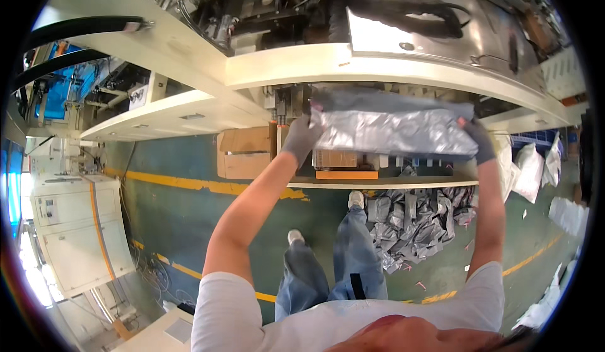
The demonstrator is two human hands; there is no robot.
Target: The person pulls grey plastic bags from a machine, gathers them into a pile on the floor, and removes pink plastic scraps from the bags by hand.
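Both my arms reach out ahead with grey gloves on the hands. Between them they hold a long, shiny silver-grey foil bundle, one hand at each end. My left hand is closed round its left end, and my right hand grips the right end. The bundle lies crosswise, close to the machine's cream front beam. Whether it is one long pack or several side by side, I cannot tell. Below it, a shelf edge and an orange-fronted box show in part.
Many crumpled silver-grey foil packs are heaped on the green floor right of my feet. A cardboard box stands left of the shelf. The cream machine frame spans ahead. White bags hang at the right; a cream cabinet stands left.
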